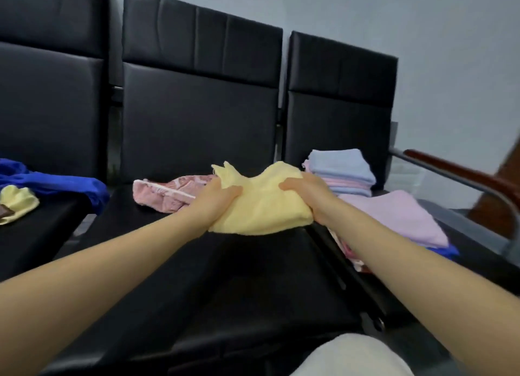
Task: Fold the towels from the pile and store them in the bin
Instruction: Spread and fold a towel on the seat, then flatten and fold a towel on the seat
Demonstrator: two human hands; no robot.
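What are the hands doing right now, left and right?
Left hand: closed, gripping the left side of the yellow towel.
Right hand: closed, gripping the right side of the same yellow towel.

Waiting area, row of linked black padded seats point(197, 116), bare wall point(422, 23)
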